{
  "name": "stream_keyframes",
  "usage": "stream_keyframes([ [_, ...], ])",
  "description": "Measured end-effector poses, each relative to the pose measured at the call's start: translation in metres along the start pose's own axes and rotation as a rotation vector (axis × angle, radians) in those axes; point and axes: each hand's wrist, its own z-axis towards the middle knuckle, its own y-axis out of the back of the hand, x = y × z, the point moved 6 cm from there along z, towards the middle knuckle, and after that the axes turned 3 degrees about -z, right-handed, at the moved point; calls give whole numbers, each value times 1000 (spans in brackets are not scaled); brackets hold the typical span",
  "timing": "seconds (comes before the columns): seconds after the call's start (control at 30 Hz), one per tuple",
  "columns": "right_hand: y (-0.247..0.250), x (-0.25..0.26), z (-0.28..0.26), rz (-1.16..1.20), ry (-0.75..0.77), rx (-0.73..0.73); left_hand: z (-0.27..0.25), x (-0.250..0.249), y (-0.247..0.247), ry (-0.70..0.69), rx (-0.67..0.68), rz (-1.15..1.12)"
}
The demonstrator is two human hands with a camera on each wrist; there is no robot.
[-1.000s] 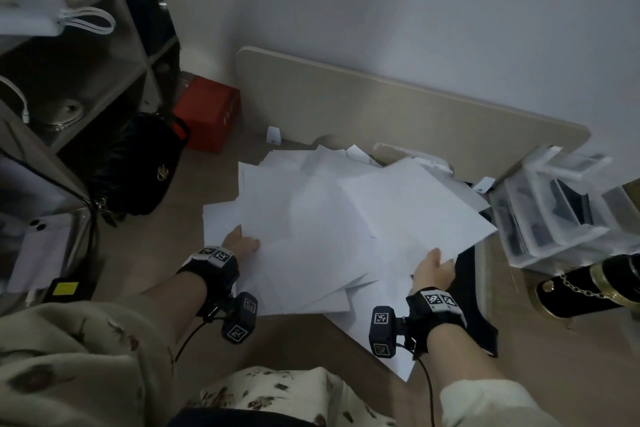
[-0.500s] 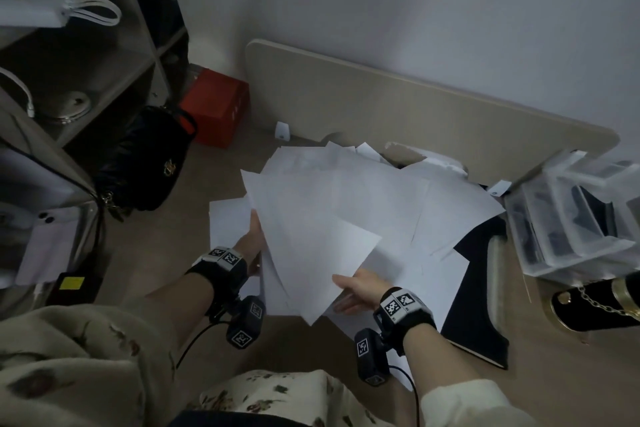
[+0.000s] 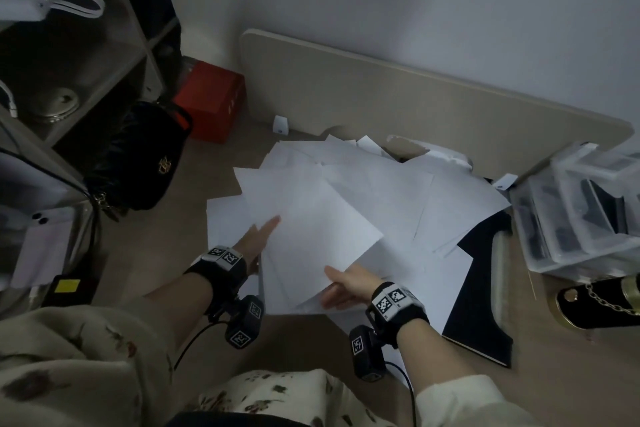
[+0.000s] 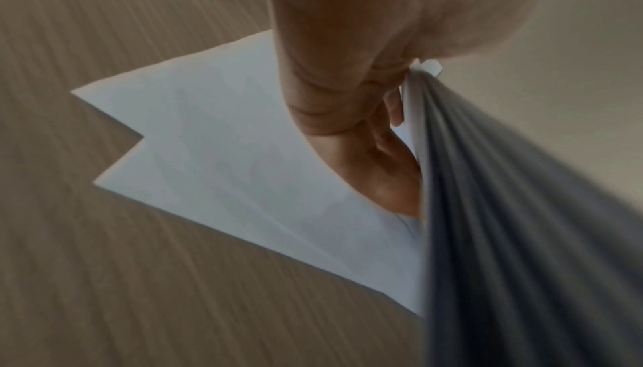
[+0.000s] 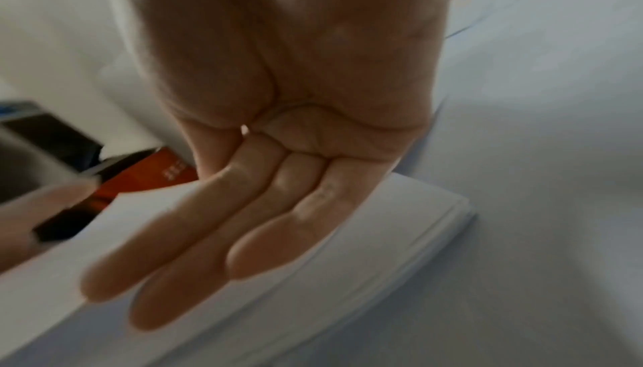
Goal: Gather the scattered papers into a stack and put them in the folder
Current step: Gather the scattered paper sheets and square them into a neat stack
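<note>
Several white papers point(image 3: 374, 191) lie fanned out on the wood floor. A gathered bunch of sheets point(image 3: 311, 236) sits tilted on top of them. My left hand point(image 3: 258, 241) grips the bunch's left edge, thumb on top and fingers curled underneath, as the left wrist view shows point(image 4: 348, 103). Loose sheets point(image 4: 226, 166) lie flat below it. My right hand point(image 3: 341, 286) is at the bunch's near corner, its straight fingers point(image 5: 216, 235) flat against the paper. The black folder point(image 3: 485, 288) lies on the floor at the right, partly under the papers.
A black bag point(image 3: 138, 156) and a red box point(image 3: 211, 100) sit by the shelf unit point(image 3: 69, 55) on the left. A beige board point(image 3: 381, 104) leans against the wall behind. Clear plastic boxes point(image 3: 581, 211) and a black chained object point(image 3: 595, 302) lie at the right.
My right hand has swept left from the pile's right edge to its near corner, pushing sheets together. The left hand has taken the bunch's left edge, and the black folder is more exposed.
</note>
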Motion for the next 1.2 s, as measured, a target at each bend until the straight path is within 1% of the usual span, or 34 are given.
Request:
stream_keyframes([
  [0.07,-6,3,0,-98,-2,50,-3,-2,3,-67,-51,52],
  [0.1,-5,4,-1,-152,-18,50,-4,-4,4,-103,-68,92],
  [0.13,-1,4,0,-206,-35,19,1,-3,9,-131,-99,135],
  [0.17,8,4,1,-231,-40,-65,1,-4,12,-151,-128,187],
  [0.2,22,5,1,-223,-24,-213,1,-6,14,-169,-144,232],
  [0.27,59,3,-6,-170,28,-607,1,-11,17,-230,-163,317],
  [0.3,76,1,-13,-137,45,-780,-1,-13,18,-243,-179,354],
  [0.33,89,-3,-17,-117,50,-895,-1,-14,20,-241,-191,379],
  [0.37,98,-6,-19,-124,39,-950,-1,-14,22,-232,-194,390],
  [0.4,103,-11,-14,-175,9,-952,-2,-12,22,-214,-195,395],
  [0.47,103,-18,-1,-311,-62,-848,1,-9,26,-189,-186,385],
  [0.5,101,-21,7,-354,-70,-796,4,-8,27,-190,-183,368],
  [0.53,99,-23,13,-345,-62,-757,4,-8,28,-195,-183,356],
  [0.6,93,-25,18,-238,-40,-691,8,-7,29,-211,-178,348],
  [0.67,87,-23,19,-192,-17,-661,7,-8,27,-210,-150,308],
  [0.73,83,-19,19,-149,30,-670,2,-10,26,-216,-126,234],
  [0.77,82,-17,18,-149,53,-697,1,-11,26,-220,-107,208],
  [0.87,90,-9,4,-270,52,-884,-6,-15,23,-214,-31,175],
  [0.9,94,-8,-2,-265,56,-941,-8,-16,21,-202,-7,175],
  [0.93,97,-8,-4,-216,74,-967,-12,-18,21,-191,15,180],
  [1.0,103,-10,-3,-40,120,-965,-18,-19,19,-171,53,192],
  [1.07,107,-13,3,178,193,-907,-21,-19,18,-154,90,196],
  [1.1,106,-12,5,238,225,-861,-21,-18,16,-144,117,191],
  [1.17,102,-7,5,198,274,-813,-24,-16,12,-128,171,172],
  [1.2,98,-5,7,165,269,-786,-24,-15,9,-116,196,164],
])
